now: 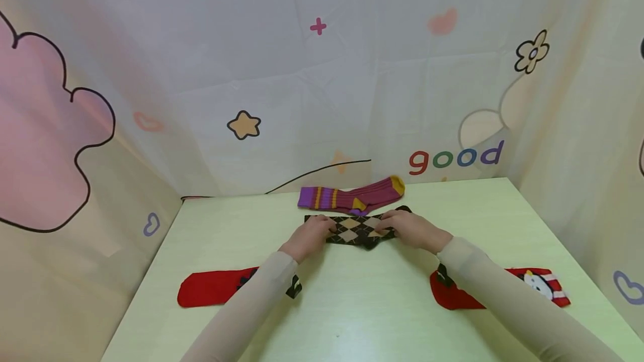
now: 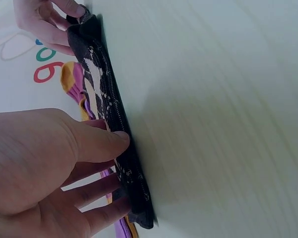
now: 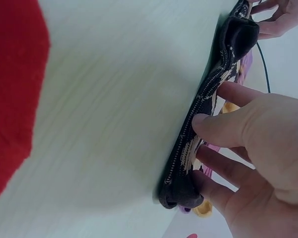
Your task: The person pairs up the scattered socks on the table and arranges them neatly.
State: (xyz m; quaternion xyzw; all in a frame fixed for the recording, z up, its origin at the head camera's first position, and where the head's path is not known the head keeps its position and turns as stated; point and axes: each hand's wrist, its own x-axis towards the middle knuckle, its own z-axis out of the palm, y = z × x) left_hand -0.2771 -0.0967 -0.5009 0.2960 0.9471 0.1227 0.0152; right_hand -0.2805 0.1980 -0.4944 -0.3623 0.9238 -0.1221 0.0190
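Observation:
A dark argyle sock (image 1: 352, 230) with tan and brown diamonds lies flat across the table, its toe to the right and heel toward the near side. My left hand (image 1: 309, 236) holds its cuff end, thumb on the near edge, fingers over the far side. Toward the toe, my right hand (image 1: 415, 231) grips the same sock in the same way. The left wrist view shows the left thumb pressed against the sock's black edge (image 2: 120, 116). In the right wrist view the other fingers partly disappear behind the sock (image 3: 185, 141).
Just beyond lies a purple and maroon striped sock (image 1: 342, 198) with a yellow toe. A red sock (image 1: 206, 289) is partly under the left forearm; another red sock (image 1: 540, 284) with a white cartoon figure is under the right. A printed curtain (image 1: 302, 88) hangs behind the table.

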